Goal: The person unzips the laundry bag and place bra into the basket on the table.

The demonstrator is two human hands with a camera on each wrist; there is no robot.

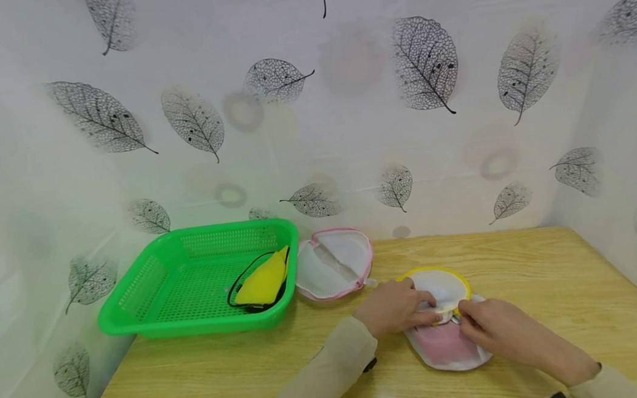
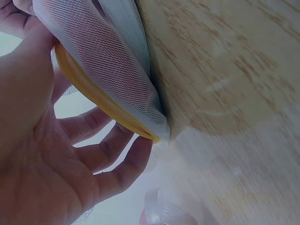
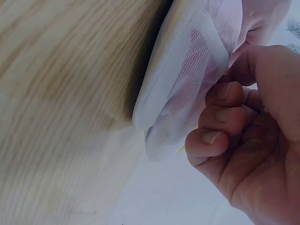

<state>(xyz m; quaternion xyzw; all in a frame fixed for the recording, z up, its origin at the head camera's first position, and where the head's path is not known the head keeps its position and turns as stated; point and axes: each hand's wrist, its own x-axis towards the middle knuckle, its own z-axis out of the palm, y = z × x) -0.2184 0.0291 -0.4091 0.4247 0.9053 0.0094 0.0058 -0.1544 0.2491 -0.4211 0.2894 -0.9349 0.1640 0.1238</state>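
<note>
On the table lies a round white mesh laundry bag with a yellow rim (image 1: 435, 281); something pink (image 1: 442, 342) shows through the mesh of its near part. My left hand (image 1: 393, 309) holds the bag at its left side. In the left wrist view, fingertips touch the yellow edging (image 2: 93, 93) while the thumb lies against the mesh (image 2: 98, 58). Across from it, my right hand (image 1: 504, 329) pinches the bag's right edge between thumb and forefinger, the other fingers curled. In the right wrist view the pinch point is partly hidden behind the fingers (image 3: 218, 115).
A green plastic basket (image 1: 205, 323) stands at the left, holding a yellow cloth item (image 1: 265, 279) with a black cord. Between basket and hands lies a flat round mesh bag with pink trim (image 1: 336, 262). A leaf-patterned curtain (image 1: 348, 142) hangs behind the wooden table (image 1: 553, 270).
</note>
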